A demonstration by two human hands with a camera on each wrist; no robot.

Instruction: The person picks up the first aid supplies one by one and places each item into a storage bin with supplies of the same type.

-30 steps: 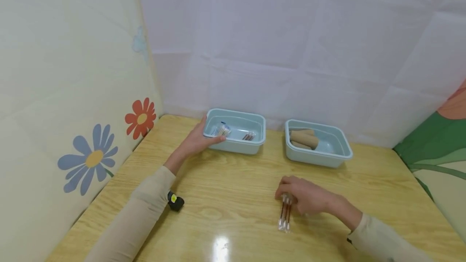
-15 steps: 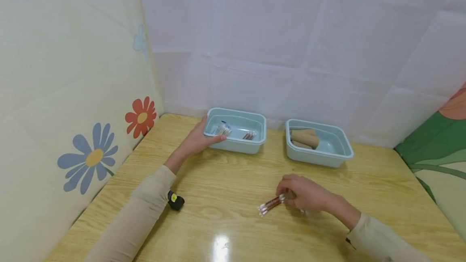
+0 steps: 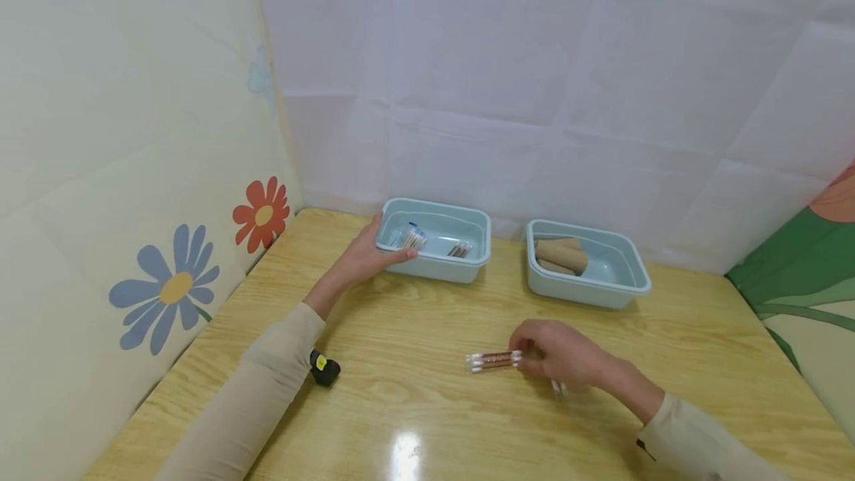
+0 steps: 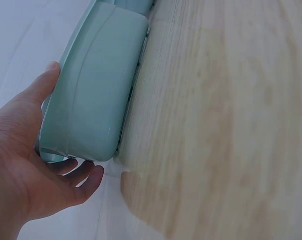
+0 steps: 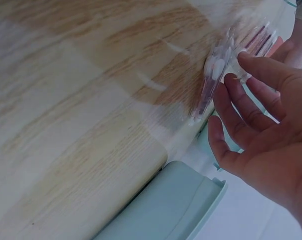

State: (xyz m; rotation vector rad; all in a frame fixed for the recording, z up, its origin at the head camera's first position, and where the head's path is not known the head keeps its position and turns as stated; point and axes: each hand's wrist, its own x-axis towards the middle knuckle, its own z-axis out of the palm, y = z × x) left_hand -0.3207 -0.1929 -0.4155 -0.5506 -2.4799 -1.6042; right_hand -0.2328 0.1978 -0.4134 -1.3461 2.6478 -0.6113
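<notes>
My left hand (image 3: 361,252) holds the left end of a light blue plastic basin (image 3: 437,269), thumb over its front rim and fingers at the side. The left wrist view shows the fingertips curled at the basin's corner (image 4: 98,95). Inside lie a clear packet of pale-stemmed cotton swabs (image 3: 413,238) and a dark-stemmed packet (image 3: 459,250). My right hand (image 3: 557,351) pinches a clear packet of brown-stemmed cotton swabs (image 3: 493,360) low over the table, swabs pointing left. A second packet of swabs (image 5: 210,82) lies by the fingers, partly hidden by the hand in the head view.
A second light blue basin (image 3: 588,292), to the right, contains several brown rolls (image 3: 561,254). Both basins stand at the back of the wooden table (image 3: 401,340), near the white sheet (image 3: 467,80). A black strap piece (image 3: 325,368) shows at the left sleeve.
The pinched swab packet has swung from pointing toward the front edge to pointing left. My right hand stays in about the same place. The left hand and basins have not moved.
</notes>
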